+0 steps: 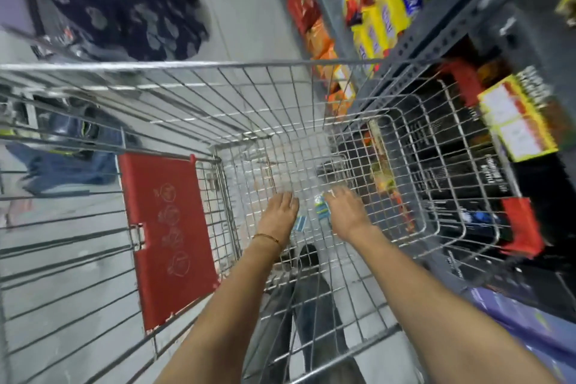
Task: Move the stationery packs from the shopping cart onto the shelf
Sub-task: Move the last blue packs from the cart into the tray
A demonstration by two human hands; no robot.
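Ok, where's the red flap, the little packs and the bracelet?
red flap (166, 237), head view, middle of its panel
little packs (321, 210), head view, the blue-green one between the hands
bracelet (266, 237), head view, on the wrist

Silver wire shopping cart (193, 65) with red seat flap (168, 237), blue-green stationery packs (321, 210), gold bracelet (266, 237), dark grey shelf (461, 9) holding yellow-blue packets (392, 6), navy floral-print fabric (118, 0).

Wire shopping cart (280, 97) stands on pale tiled floor (249, 19), its right side close against shelf (461, 19). Small blue-and-green stationery packs (321, 212) lie on cart's mesh bottom, near its rear edge. Red flap (165, 234) leans at cart's left side.
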